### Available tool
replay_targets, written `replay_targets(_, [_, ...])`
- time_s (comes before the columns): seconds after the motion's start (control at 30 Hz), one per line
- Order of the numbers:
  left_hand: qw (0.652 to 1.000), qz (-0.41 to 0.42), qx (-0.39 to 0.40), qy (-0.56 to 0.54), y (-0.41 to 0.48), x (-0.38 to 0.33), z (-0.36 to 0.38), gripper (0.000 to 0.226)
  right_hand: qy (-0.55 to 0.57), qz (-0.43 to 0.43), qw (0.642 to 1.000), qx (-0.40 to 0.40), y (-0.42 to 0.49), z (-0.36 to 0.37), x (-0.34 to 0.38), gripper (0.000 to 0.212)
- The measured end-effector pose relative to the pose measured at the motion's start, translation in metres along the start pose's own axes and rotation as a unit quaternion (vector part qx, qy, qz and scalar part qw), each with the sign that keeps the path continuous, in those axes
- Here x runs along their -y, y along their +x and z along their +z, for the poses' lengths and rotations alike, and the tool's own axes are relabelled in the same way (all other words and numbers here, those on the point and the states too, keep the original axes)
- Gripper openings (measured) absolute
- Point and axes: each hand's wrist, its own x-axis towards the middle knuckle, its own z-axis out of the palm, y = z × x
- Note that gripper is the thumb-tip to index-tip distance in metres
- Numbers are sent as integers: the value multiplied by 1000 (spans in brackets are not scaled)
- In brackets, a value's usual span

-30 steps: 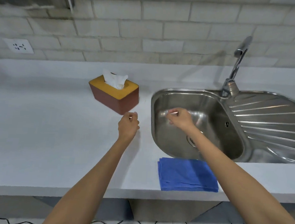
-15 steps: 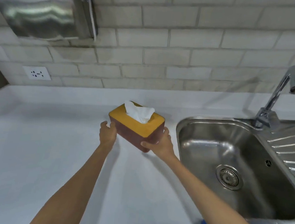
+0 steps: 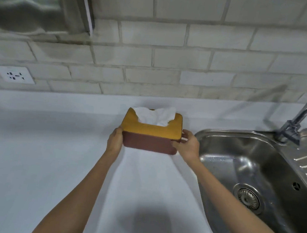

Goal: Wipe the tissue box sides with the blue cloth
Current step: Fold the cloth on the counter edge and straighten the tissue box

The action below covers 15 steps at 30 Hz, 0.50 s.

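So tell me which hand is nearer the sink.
Right. The right hand grips the tissue box's end beside the sink; the left hand holds the far end.

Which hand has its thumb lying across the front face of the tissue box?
The right hand: its thumb lies over the brown front face of the tissue box, by the right corner. The left hand only cups the left end.

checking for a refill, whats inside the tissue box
A white tissue pokes up through the slot in the tissue box. The yellow lid hides whatever else is inside.
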Motion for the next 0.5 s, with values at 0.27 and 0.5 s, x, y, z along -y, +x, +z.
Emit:
replay_targets(0.27, [998, 9, 55, 41, 14, -14, 31, 53, -93, -5, 996, 0, 56, -6, 18, 41])
replay_targets(0.5, [997, 9, 61, 44, 29, -20, 38, 53, -120, 1, 993, 3, 74, -2, 22, 40])
